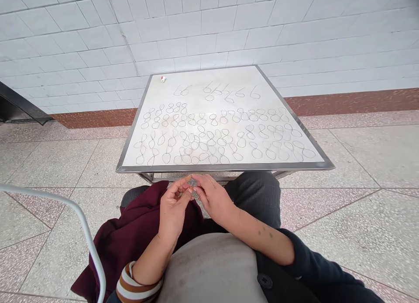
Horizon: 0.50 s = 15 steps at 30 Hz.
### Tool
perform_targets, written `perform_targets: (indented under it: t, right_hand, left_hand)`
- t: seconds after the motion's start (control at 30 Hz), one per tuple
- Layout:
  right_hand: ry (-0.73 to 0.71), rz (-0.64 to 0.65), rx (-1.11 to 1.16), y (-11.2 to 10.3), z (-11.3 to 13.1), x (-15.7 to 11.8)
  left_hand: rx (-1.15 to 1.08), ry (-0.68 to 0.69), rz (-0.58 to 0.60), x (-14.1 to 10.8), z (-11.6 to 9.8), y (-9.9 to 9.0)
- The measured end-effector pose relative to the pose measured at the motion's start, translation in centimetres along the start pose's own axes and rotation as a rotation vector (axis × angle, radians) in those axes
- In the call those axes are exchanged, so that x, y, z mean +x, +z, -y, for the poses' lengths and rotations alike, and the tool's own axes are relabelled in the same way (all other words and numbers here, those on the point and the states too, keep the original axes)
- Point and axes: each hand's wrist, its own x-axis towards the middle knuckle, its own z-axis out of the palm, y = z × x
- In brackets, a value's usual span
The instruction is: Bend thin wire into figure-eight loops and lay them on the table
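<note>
My left hand [175, 202] and my right hand [214, 198] meet just below the table's near edge. Thumb and fingers of both are pinched on a thin wire loop [193, 182], whose exact shape is mostly hidden by the fingertips. Ahead of them, on the white tabletop [196, 93], lie many thin dark wire pieces shaped like figure eights [241, 139], in rough rows, some overlapping. Farther back are several single-loop wires with an open tail, like a six [255, 93].
A small white and red object [163, 79] sits at the table's far left corner. The metal frame [225, 168] edges the table in front of my knees. Dark red cloth [140, 233] covers my left leg. A pale curved tube [83, 220] rises at left. Behind stands a tiled wall [209, 28].
</note>
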Motion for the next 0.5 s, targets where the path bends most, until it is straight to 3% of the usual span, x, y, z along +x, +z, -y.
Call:
perform_targets:
  t: [0.5]
  right_hand:
    - [-0.034, -0.023, -0.073, -0.01, 0.11, -0.26]
  left_hand:
    - [-0.151, -0.068, 0.025, 0.5, 0.09, -0.43]
